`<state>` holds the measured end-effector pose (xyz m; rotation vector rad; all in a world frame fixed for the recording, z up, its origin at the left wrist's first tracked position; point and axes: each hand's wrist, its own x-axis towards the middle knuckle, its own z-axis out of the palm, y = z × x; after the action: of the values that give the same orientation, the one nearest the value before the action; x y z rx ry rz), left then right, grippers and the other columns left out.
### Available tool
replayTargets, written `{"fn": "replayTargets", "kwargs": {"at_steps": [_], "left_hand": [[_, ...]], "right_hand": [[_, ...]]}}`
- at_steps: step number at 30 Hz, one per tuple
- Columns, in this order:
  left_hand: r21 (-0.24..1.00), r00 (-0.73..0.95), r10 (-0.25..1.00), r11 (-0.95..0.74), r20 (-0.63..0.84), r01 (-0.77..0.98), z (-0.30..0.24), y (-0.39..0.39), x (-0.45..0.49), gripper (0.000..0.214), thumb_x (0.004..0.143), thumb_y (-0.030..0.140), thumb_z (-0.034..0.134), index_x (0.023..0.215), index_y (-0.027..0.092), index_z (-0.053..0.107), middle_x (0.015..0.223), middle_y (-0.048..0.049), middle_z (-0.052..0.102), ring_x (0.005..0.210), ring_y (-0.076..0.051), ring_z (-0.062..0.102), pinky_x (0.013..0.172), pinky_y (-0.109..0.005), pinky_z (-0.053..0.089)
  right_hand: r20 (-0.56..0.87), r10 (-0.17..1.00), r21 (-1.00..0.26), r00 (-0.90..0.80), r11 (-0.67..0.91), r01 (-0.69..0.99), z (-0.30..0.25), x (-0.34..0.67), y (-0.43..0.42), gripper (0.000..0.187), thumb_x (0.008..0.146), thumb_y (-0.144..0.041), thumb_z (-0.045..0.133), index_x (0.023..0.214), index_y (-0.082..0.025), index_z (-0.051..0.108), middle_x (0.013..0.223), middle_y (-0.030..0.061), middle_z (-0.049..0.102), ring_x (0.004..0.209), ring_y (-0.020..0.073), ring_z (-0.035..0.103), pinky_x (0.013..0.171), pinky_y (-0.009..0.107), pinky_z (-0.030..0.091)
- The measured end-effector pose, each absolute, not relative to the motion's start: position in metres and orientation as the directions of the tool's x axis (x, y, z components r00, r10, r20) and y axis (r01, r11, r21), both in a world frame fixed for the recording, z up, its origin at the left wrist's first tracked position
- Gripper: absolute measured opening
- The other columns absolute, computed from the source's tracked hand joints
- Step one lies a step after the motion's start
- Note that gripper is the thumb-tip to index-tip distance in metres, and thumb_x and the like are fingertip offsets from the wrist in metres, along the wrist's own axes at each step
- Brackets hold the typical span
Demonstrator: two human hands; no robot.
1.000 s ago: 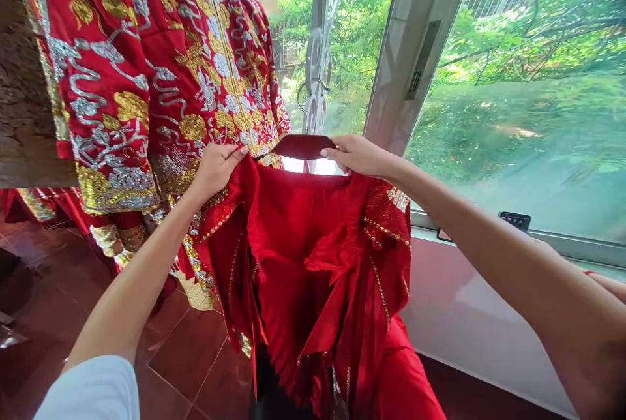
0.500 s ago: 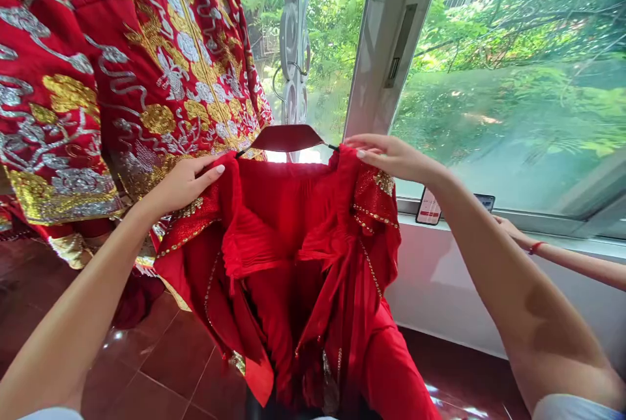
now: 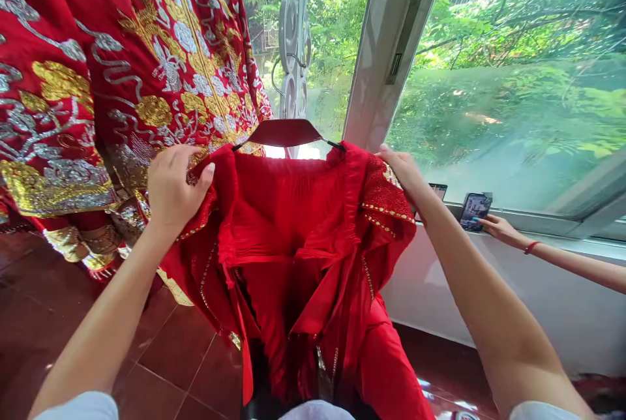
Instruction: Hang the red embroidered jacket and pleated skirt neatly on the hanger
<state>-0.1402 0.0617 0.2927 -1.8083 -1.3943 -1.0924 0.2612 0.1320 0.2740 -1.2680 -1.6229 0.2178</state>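
Observation:
A plain red garment (image 3: 298, 257) with beaded trim hangs on a dark red hanger (image 3: 286, 133) in front of the window. My left hand (image 3: 175, 188) grips the garment's left shoulder edge, fingers curled over the fabric. My right hand (image 3: 405, 175) holds the right shoulder by its sequined edge, the fingertips hidden behind the cloth. To the left hangs a red jacket (image 3: 122, 68) thick with gold and silver embroidery, touching the plain garment's left side.
Another person's hand (image 3: 496, 229) with a red wrist string holds a phone (image 3: 474, 210) on the window sill (image 3: 562, 237) at right; a second phone (image 3: 437, 192) lies beside it. Dark red floor tiles (image 3: 186, 361) lie below. A white wall stands under the window.
Both my hands slid down from the hanger's ends onto the garment's shoulders. The other person's hand reached the sill and picked up a phone.

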Motion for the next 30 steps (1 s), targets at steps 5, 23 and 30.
{"fn": "replayTargets", "kwargs": {"at_steps": [5, 23, 30], "left_hand": [[0.063, -0.042, 0.466, -0.030, 0.884, 0.998, 0.211, -0.010, -0.101, 0.028, 0.086, 0.046, 0.051, 0.092, 0.019, 0.056, 0.082, -0.0063, 0.066, 0.077, -0.023, 0.063, 0.071, -0.033, 0.047], [0.683, -0.097, 0.958, -0.119, 0.269, 0.720, 0.054, 0.007, -0.024, 0.011, 0.086, 0.025, 0.047, 0.089, 0.023, 0.058, 0.085, -0.0060, 0.069, 0.079, -0.022, 0.066, 0.074, -0.035, 0.052], [0.774, -0.100, 0.978, -0.083, 0.185, 0.628, 0.022, 0.045, -0.018, 0.031, 0.082, 0.021, 0.053, 0.114, 0.017, 0.052, 0.119, -0.0164, 0.060, 0.114, -0.027, 0.059, 0.095, -0.041, 0.047]], "right_hand": [[0.847, 0.382, -0.478, 0.370, 0.243, 0.844, 0.231, 0.236, 0.055, 0.031, 0.089, -0.042, 0.042, 0.077, -0.019, 0.059, 0.069, 0.0104, 0.065, 0.063, 0.0214, 0.059, 0.066, 0.033, 0.044], [0.159, 0.987, -0.697, 0.013, 0.104, 0.709, 0.087, 0.111, 0.040, 0.028, 0.089, -0.038, 0.047, 0.084, -0.018, 0.066, 0.083, 0.0121, 0.071, 0.079, 0.0277, 0.067, 0.068, 0.033, 0.043], [0.101, 0.994, -0.877, 0.050, 0.065, 0.477, 0.053, 0.085, 0.072, 0.018, 0.085, -0.023, 0.045, 0.075, -0.018, 0.059, 0.087, 0.0111, 0.071, 0.084, 0.0224, 0.065, 0.078, 0.030, 0.045]]}}
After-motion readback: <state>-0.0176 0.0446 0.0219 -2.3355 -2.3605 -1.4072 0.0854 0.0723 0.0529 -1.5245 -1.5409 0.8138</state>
